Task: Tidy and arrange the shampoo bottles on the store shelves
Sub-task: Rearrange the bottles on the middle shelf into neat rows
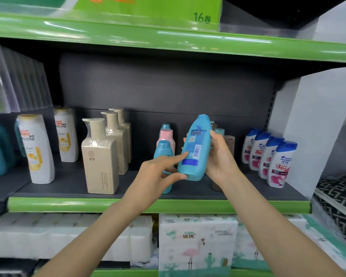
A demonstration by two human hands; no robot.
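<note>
- The person is holding a blue shampoo bottle up in front of the middle shelf, back label with barcode and QR code facing the camera, cap upward, body tilted slightly right.
- Right hand is carrying the load: its grip is closed around the bottle's right side, thumb near the shoulder, fingers behind it and hidden.
- Left hand is not wrapping the bottle; index fingertip is touching the label, thumb is pressing near the base, other fingers loose. A steadying grip, half open.
- Directly behind, a column of small blue and pink bottles is standing; brown bottles are partly hidden behind the right hand.
- Judgement: the bottle is being turned or checked before shelving. Doing it well means rotating it so the front label faces out, then lowering it base-first into the blue row.
- Care needed: the neighbouring small bottles are close and light-looking; a sideways nudge could topple them. Keeping the left hand at the base would guide the landing.
</note>
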